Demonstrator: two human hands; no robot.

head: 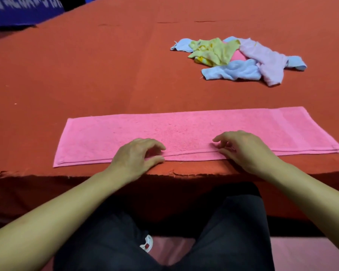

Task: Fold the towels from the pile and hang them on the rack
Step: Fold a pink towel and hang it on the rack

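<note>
Down at the lower middle of the frame, the left hand (134,156) rests on the near edge of the long, flat pink terry towel (184,133), its fingers loosely curled with the tips on the cloth and the thumb lying along the hem. The right hand (243,147) sits just to the right of centre on the same edge, fingers bent and slightly spread, fingertips touching the towel; whether either hand actually pinches the hem cannot be told. One pink towel lies folded lengthwise into a strip across the red cloth-covered table (86,75), parallel to its near edge. In the upper right sits one crumpled pile of small towels (241,59): blue, yellow, pale pink and a bright pink piece, overlapping too much to count exactly. Two bare forearms reach in from the bottom corners.
</note>
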